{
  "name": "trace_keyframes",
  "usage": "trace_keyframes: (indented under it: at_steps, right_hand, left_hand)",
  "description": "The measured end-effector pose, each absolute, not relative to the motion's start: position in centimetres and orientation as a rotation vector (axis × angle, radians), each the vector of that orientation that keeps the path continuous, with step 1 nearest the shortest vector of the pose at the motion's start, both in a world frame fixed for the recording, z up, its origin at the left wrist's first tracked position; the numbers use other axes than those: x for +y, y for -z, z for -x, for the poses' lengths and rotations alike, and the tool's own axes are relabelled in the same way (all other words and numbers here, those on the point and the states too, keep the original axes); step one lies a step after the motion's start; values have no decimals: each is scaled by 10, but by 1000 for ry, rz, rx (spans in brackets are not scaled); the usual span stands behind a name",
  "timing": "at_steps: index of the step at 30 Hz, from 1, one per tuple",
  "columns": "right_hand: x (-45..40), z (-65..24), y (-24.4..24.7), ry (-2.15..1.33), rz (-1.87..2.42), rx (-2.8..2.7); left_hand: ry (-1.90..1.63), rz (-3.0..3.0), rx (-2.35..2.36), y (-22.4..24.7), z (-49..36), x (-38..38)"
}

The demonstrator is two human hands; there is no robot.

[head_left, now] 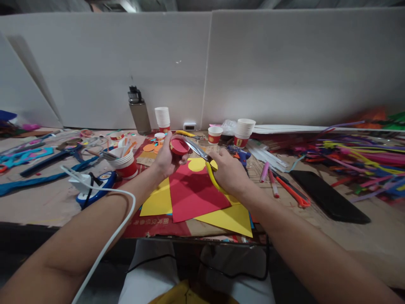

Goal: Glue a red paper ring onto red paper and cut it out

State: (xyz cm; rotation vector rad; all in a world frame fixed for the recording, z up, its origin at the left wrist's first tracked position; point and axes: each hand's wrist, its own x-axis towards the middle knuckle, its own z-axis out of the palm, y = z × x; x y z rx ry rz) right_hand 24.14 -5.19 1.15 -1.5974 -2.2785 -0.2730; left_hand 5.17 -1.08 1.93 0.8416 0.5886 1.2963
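Observation:
My left hand (167, 158) is closed on a red paper circle (179, 147), held up above the table. Whether a cup is behind that circle I cannot tell. My right hand (229, 169) grips a pair of scissors (198, 150) with yellow handles. Its metal blades reach left to the circle's upper right edge. Below both hands lies a red paper sheet (196, 198) over yellow sheets (229, 221). Yellow paper circles (196, 164) rest at its top edge, and orange circles (149, 147) lie beside my left hand.
A paper cup with tools (126, 169) and a blue power strip (101, 188) with a white cable flank my left arm. Cup stacks (244, 131) and a bottle (139, 114) stand at the back. On the right lie a utility knife (294, 192), a black phone (329, 196) and pipe cleaners (363, 160).

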Motion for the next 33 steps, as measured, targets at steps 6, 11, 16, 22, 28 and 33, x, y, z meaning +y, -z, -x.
trace_keyframes:
  at_steps: [6, 11, 16, 22, 28, 33]
  right_hand:
    - [-55, -239, -15, 256, 1606, -2272]
    - [-55, -238, -15, 228, 1630, -2260]
    - [-50, -241, -13, 148, 1626, -2233]
    - [-48, -240, -10, 104, 1588, -2229]
    - [-47, -241, -6, 132, 1560, -2221]
    - [-46, -241, -7, 150, 1570, -2219]
  left_hand:
    - [-1286, -848, 580, -21, -50, -10]
    - [-1358, -846, 618, -16, -48, -6]
    - [-1475, -859, 602, -11, -53, -6]
    - [-1534, -837, 639, -10, -55, -6]
    - [-1519, -951, 610, -5, -55, -6]
    - [-1492, -971, 605, -3, -57, -7]
